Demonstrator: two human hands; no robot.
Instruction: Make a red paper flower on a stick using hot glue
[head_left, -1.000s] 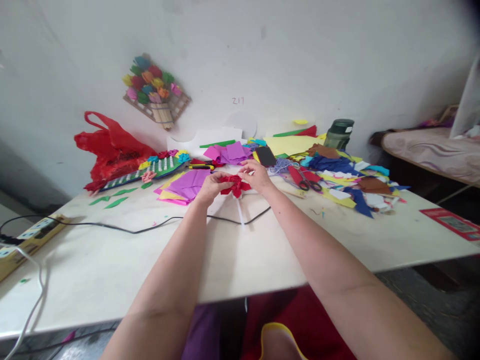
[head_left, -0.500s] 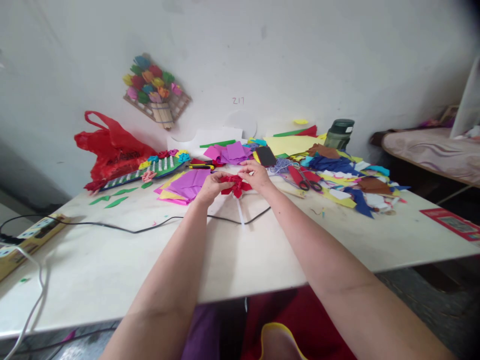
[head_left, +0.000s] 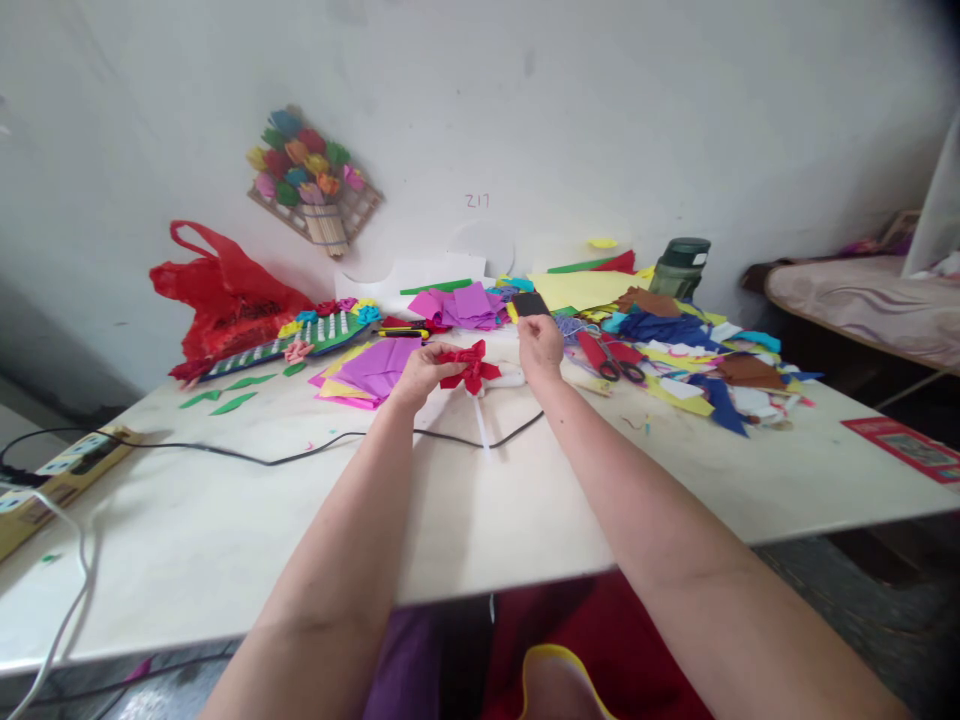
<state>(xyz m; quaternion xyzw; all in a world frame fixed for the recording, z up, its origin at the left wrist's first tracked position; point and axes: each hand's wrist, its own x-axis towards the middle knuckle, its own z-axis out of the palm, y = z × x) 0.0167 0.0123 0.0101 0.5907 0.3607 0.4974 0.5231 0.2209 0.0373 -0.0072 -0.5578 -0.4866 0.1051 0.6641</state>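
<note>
My left hand [head_left: 421, 376] pinches the left side of a red flower [head_left: 474, 368] with folded petals, which looks like paper or foam sheet. Just right of the flower, my right hand [head_left: 541, 345] is closed with its fingers curled in; anything inside it is hidden. Its knuckles overlap the near edge of a dark phone-like rectangle [head_left: 531, 304], and I cannot tell whether they touch. A white, rounded object [head_left: 511, 380] lies between flower and right hand, partly covered. Below the flower a narrow white strip [head_left: 481, 425] points toward me.
Purple sheets [head_left: 379, 368] lie left of my hands, near green leaf cutouts [head_left: 232, 404] and a decorated green board [head_left: 300, 345]. Scissors [head_left: 621, 368] and coloured scraps [head_left: 675, 345] are on the right, a bottle [head_left: 679, 268] behind. A black cable [head_left: 262, 462] crosses the table [head_left: 300, 560].
My right hand has let go of the flower and moved right, its fingers curling closed. More of the red petals now show. My left hand keeps its hold in nearly the same place.
</note>
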